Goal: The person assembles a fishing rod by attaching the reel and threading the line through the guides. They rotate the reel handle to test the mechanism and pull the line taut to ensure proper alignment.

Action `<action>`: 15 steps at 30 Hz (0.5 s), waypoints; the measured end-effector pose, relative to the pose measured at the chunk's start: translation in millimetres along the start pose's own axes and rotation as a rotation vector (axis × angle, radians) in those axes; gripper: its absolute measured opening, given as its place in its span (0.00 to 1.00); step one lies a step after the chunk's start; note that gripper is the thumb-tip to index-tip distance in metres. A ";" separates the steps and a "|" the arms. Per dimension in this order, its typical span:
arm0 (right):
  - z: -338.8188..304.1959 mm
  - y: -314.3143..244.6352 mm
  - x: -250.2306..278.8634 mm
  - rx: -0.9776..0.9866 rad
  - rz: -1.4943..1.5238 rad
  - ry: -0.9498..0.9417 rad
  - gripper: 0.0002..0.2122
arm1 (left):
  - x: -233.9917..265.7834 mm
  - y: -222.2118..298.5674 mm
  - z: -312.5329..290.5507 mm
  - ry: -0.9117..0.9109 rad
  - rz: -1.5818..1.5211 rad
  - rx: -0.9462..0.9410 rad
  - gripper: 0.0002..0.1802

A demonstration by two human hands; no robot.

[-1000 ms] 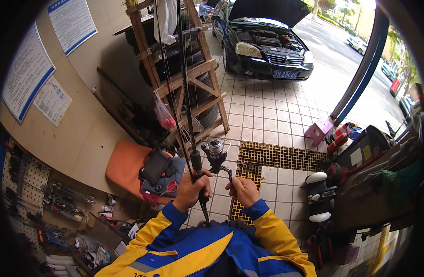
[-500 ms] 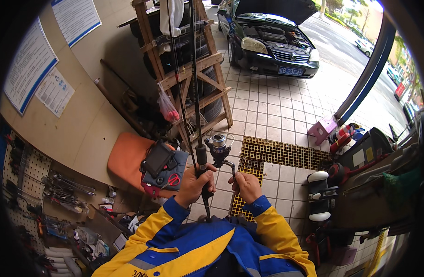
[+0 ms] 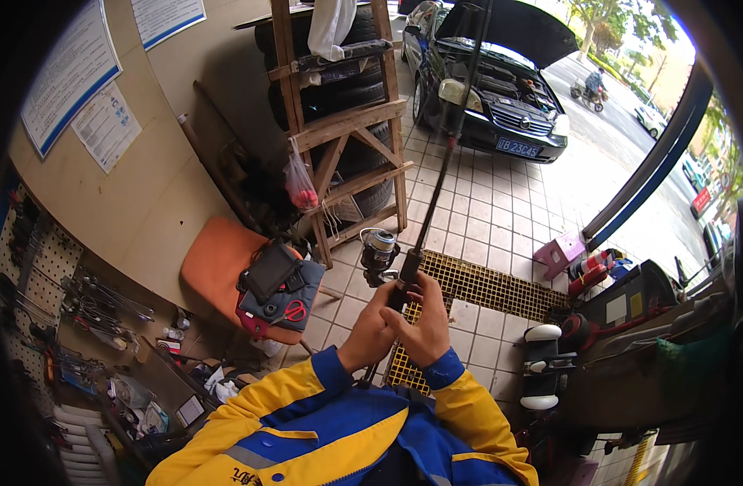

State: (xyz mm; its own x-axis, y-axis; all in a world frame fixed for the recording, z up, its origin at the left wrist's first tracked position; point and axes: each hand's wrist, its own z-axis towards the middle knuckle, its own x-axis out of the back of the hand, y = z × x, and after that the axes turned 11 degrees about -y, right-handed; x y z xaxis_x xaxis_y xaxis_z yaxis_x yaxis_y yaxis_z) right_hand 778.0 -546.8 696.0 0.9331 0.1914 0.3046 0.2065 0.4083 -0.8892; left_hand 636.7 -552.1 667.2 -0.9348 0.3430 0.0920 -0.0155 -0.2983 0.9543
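A black fishing rod (image 3: 434, 198) slants up and away from my body, its upper part crossing in front of the parked car. A spinning reel (image 3: 379, 253) with a silver spool sits on the left side of the rod, just above my hands. My left hand (image 3: 370, 334) is closed round the grip below the reel. Against it, my right hand (image 3: 424, 322) is also closed on the grip, its fingers behind the rod and its thumb beside my left hand. The rod's butt shows partly below my hands.
At left stands an orange stool (image 3: 212, 267) bearing a dark tablet (image 3: 272, 271) and red scissors (image 3: 294, 309). Beyond are a wooden ladder (image 3: 351, 125), stacked tyres and a black car (image 3: 501, 105) with its hood raised. A yellow floor grate (image 3: 493, 283) and pink stool (image 3: 559, 253) lie to the right.
My right hand has left the reel's crank and joined my left on the grip. The rod now leans to the right, and the reel has turned to its left side.
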 end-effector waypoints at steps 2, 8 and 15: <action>11.5 3.0 -3.4 -0.145 -0.038 0.064 0.19 | -11.6 4.9 -0.6 -0.049 0.015 -0.095 0.35; 23.3 22.8 10.9 -0.065 0.311 0.191 0.05 | 10.3 36.5 -7.5 -0.086 0.365 -0.073 0.35; 11.4 14.4 43.2 -0.054 0.184 0.001 0.08 | 85.1 48.6 45.1 0.236 0.308 -0.017 0.07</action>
State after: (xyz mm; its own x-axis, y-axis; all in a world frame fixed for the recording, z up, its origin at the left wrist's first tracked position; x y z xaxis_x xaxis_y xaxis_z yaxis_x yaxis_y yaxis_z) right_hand 817.9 -522.4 700.3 0.9568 0.2577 0.1346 0.0477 0.3175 -0.9471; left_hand 572.4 -497.2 734.2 -0.9525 0.0215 0.3037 0.2745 -0.3710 0.8871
